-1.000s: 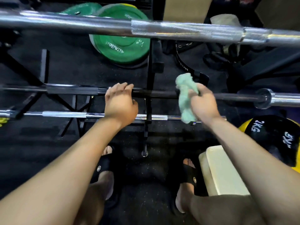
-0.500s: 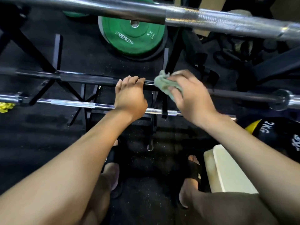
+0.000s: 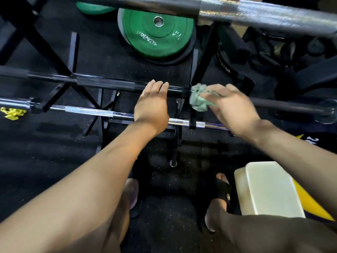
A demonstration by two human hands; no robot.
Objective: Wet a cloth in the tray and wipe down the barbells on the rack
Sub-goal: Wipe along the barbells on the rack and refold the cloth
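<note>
At frame centre the black barbell (image 3: pixel 116 84) runs left-right; the left hand (image 3: pixel 152 105) grips it; the right hand (image 3: pixel 231 108), just right, presses the clutched cloth (image 3: pixel 197 99) on it.

Gym (racked barbells (image 3: pixel 102 83), weight plate (image 3: pixel 156 31))

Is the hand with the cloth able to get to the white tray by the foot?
Probably yes. The right hand holds the green cloth at the black barbell, and the white tray sits on the floor below that arm, beside the right foot. Nothing lies between; the person would just need to bend down.
</note>
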